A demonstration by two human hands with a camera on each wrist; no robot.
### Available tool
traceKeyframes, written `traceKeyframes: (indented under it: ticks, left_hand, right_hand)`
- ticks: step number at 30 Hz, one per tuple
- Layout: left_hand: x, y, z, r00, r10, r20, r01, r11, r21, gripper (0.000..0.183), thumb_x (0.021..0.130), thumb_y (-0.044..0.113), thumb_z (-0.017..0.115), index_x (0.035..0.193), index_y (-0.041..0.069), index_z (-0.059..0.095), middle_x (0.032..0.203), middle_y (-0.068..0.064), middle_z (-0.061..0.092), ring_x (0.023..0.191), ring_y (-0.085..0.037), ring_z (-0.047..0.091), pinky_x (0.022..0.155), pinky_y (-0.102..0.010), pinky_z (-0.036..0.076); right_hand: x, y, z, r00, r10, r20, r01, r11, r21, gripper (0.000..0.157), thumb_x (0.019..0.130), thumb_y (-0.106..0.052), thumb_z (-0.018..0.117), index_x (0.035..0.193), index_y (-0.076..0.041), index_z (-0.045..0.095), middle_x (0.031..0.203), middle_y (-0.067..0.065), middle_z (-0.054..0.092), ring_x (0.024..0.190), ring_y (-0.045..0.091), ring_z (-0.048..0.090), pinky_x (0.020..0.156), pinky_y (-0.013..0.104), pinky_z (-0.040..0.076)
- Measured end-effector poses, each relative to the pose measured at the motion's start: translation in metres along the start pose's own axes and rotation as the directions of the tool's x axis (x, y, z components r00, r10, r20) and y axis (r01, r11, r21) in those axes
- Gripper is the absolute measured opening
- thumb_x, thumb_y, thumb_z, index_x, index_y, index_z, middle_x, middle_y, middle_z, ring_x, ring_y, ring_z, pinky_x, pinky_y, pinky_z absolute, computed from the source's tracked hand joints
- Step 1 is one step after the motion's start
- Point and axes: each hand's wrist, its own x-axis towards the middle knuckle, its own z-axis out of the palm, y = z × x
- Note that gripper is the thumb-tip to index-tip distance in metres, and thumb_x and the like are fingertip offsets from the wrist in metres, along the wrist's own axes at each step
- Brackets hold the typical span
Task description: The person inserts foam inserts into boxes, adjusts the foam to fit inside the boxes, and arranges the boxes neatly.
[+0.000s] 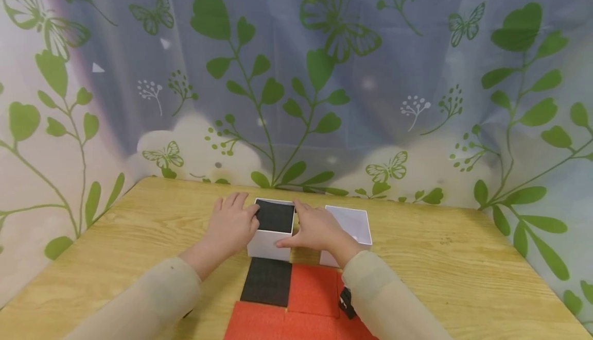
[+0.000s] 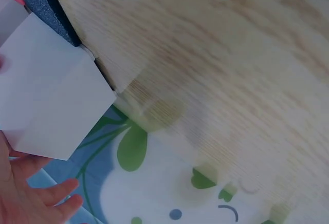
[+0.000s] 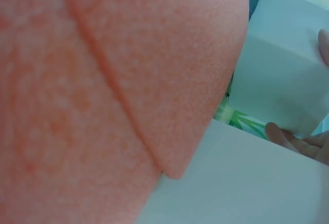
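Observation:
A white open-topped box (image 1: 270, 246) stands towards the back of the table, with a flat black sheet or block (image 1: 275, 217) filling its top. My left hand (image 1: 231, 221) touches the box's left side; its outer fingers extend away from the wall, as the left wrist view also shows. Across the right side, my right hand (image 1: 317, 226) grips the box, with the thumb on the front face and fingers near the back corner. In the right wrist view, skin covers much of the frame, and fingertips (image 3: 277, 131) show by the box (image 3: 280, 80).
A second white box (image 1: 349, 221) stands just right of the first, partly behind my right hand. In front lie a black square (image 1: 267, 282) and several red squares (image 1: 313, 289). A small black object (image 1: 346, 303) sits beside my right sleeve. A patterned curtain (image 1: 287, 139) hangs behind the table.

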Motion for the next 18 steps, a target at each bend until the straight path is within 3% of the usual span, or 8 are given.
traceKeyframes:
  ticks: [7,18]
  left_hand:
    - [0.006,-0.003,0.002,1.0,-0.001,0.01,0.001,1.0,0.011,0.035,0.093,0.021,0.046,0.123,0.01,0.06,0.132,-0.018,0.048,0.122,-0.036,0.041,0.098,-0.058,0.031]
    - [0.014,-0.002,0.003,0.996,-0.033,0.079,0.034,0.999,-0.007,0.036,0.094,0.02,0.046,0.126,0.009,0.057,0.133,-0.019,0.046,0.124,-0.037,0.039,0.096,-0.057,0.033]
  right_hand:
    - [-0.001,-0.002,0.0,1.0,0.004,-0.004,-0.004,1.0,-0.008,0.114,0.066,-0.076,0.061,0.147,-0.004,0.024,0.136,0.013,0.048,0.109,0.03,0.056,0.093,0.043,0.044]
    - [0.0,-0.001,0.0,1.0,0.002,-0.012,-0.002,1.0,-0.006,0.114,0.066,-0.076,0.061,0.147,-0.004,0.025,0.136,0.014,0.048,0.108,0.031,0.056,0.092,0.044,0.044]
